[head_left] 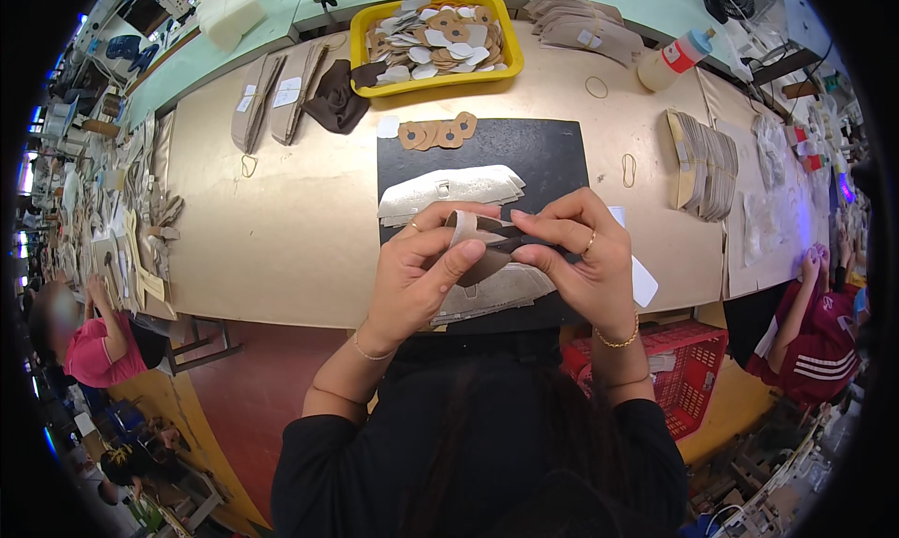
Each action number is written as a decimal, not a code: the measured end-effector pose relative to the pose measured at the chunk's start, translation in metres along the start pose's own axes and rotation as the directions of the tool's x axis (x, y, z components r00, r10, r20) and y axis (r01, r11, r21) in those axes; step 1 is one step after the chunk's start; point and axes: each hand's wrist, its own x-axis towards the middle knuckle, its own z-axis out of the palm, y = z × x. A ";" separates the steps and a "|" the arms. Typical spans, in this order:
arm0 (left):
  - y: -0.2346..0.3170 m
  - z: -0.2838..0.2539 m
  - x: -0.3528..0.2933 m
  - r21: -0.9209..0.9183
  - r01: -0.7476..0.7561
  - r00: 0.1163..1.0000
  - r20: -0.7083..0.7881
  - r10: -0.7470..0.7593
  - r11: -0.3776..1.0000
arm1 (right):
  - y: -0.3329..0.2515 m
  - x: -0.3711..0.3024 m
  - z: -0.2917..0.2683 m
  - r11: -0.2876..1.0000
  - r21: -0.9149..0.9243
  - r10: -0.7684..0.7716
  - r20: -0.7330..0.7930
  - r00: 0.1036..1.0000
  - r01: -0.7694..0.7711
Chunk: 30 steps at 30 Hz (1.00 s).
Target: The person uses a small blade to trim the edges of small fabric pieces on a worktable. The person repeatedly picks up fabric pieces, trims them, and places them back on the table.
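Between both hands, over a black mat, is a folded piece of brown and beige material. My left hand is closed on its left side, the thumb in front. With thumb and fingertips, my right hand pinches its right edge. Just beyond lies a fanned stack of pale, curved cut pieces, and a second pale stack lies beneath the hands, partly hidden. A row of small tan cut pieces overlaps at the mat's far edge, next to a small white piece.
At the back stands a yellow tray heaped with small cut pieces. Banded bundles and dark cloth lie left of it; a glue bottle and another bundle are right. A red crate sits below. Co-workers sit at both sides.
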 end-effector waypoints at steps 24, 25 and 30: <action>0.003 0.000 0.001 0.071 0.000 0.998 0.059 -0.004 0.997 | -0.001 0.001 -0.004 0.997 0.019 0.070 0.034 0.997 -0.071; 0.003 0.000 0.001 0.072 0.001 0.998 0.060 -0.005 0.997 | -0.001 0.001 -0.004 0.997 0.030 0.069 0.025 0.997 -0.069; 0.002 0.001 0.000 0.060 -0.004 0.999 0.043 0.002 0.998 | 0.001 0.000 -0.003 0.996 0.060 0.066 -0.009 0.998 -0.065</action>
